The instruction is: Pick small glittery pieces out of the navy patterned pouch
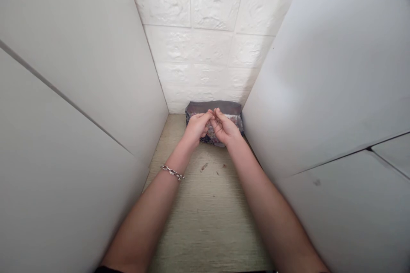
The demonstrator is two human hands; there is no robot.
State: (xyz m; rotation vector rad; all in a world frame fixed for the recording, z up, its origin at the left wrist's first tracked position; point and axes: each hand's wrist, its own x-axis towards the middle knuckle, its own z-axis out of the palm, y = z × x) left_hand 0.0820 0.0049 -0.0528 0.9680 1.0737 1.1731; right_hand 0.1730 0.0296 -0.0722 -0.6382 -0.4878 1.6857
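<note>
My left hand (196, 128) and my right hand (225, 127) meet fingertip to fingertip, both with fingers pinched together. Between the tips there seems to be a small reddish-brown bit, too small to name. Just behind and below them stands an open-topped bag (211, 106), dark with a floral pattern, its grey inner side showing at the back. Part of the bag's front is hidden by my hands. Small brown scraps (204, 166) lie on the surface in front of the bag.
A pale wood-grain surface (208, 217) runs between two tall white panels, one at left (80, 51) and one at right (336, 59). Behind the bag rises a white brick-patterned wall (211, 47). The panels stand close to both forearms.
</note>
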